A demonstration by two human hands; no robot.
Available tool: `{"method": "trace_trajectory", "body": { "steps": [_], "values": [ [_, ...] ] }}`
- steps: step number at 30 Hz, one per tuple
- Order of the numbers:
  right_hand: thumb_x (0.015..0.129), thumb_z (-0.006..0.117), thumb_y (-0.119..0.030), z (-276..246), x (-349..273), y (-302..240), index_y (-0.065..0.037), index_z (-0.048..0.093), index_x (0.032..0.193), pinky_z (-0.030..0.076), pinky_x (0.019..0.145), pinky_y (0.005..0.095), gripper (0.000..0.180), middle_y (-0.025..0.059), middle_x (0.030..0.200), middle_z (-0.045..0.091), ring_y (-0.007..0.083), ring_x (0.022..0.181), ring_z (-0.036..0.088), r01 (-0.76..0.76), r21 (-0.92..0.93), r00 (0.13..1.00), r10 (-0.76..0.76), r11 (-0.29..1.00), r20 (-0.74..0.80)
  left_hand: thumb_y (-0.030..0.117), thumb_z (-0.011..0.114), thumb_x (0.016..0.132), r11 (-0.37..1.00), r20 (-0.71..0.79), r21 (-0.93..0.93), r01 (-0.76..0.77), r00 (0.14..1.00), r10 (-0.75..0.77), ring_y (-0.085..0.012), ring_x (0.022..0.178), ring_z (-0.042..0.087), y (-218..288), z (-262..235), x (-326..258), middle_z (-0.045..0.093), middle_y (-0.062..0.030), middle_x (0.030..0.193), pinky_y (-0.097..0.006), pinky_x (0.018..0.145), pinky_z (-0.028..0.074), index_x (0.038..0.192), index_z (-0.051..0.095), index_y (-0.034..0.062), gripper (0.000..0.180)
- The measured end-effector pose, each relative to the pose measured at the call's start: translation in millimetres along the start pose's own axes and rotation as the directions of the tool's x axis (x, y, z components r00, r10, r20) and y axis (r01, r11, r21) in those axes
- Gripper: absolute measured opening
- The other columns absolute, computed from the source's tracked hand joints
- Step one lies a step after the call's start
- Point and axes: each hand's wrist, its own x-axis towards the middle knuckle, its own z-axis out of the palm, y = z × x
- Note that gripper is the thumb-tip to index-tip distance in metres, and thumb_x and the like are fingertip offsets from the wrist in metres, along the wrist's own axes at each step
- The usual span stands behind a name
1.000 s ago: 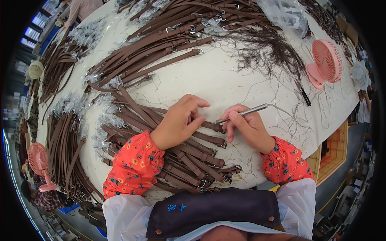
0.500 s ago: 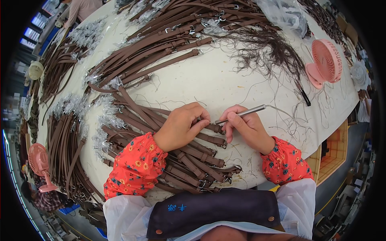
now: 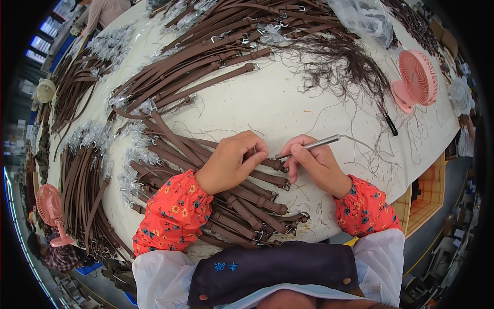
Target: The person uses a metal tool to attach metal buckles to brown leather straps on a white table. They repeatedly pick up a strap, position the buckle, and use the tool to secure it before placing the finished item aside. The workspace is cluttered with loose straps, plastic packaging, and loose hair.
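Silver pen-shaped tool, corded, slanted, tip pointing left near end of brown strap, which lies partly hidden among overlapping straps, buckle end rightward.

Bare left hand: fingers curled, thumb and forefinger tips brought together. Bare right hand, near the left hand's right side: fingers bent in grip, thumb pointing leftward.

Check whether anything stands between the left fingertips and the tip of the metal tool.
Nothing solid shows in the small gap between the left hand and the metal tool in the right hand, beside a brown strap; finer detail there is too small to tell.
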Motion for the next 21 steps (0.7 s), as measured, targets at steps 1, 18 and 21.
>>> {"method": "trace_trajectory", "body": {
  "steps": [1,18,21],
  "values": [
    [0.109,0.046,-0.026,0.3,-0.2,-0.3,0.000,0.060,0.109,0.049,0.058,0.0247,0.030,0.0026,0.068,0.062,0.0094,0.059,0.060,0.004,0.003,1.000,-0.004,1.000,-0.003,0.003,0.068,0.089,1.000,-0.037,-0.011,0.003,0.999,-0.003,-0.0156,0.070,0.058,-0.1,0.6,-0.1,0.063,-0.0086,0.087,-0.029,0.064,0.047,0.094,0.066,0.0021,0.005],
    [0.108,0.048,-0.018,3.8,-6.2,-5.3,-0.001,0.057,0.125,0.055,0.087,0.0310,0.025,0.0119,0.107,0.068,0.0186,0.099,0.071,0.110,-0.079,0.963,-0.087,0.991,0.256,0.014,0.075,0.083,0.597,-0.367,0.770,0.225,0.921,0.127,-0.0324,0.086,0.066,-11.8,-71.9,-3.6,0.065,-0.0106,0.094,-0.043,0.071,0.054,0.098,0.064,0.0044,0.021],
    [0.108,0.049,-0.018,4.9,-5.8,-4.0,-0.001,0.057,0.125,0.055,0.088,0.0305,0.025,0.0116,0.107,0.069,0.0184,0.099,0.071,0.117,-0.082,0.961,-0.092,0.990,0.262,0.015,0.075,0.081,0.338,-0.369,0.892,0.300,0.915,0.162,-0.0316,0.086,0.065,-42.0,-98.3,-9.1,0.066,-0.0100,0.092,-0.043,0.072,0.053,0.094,0.066,0.0059,0.018]
  ]
}}
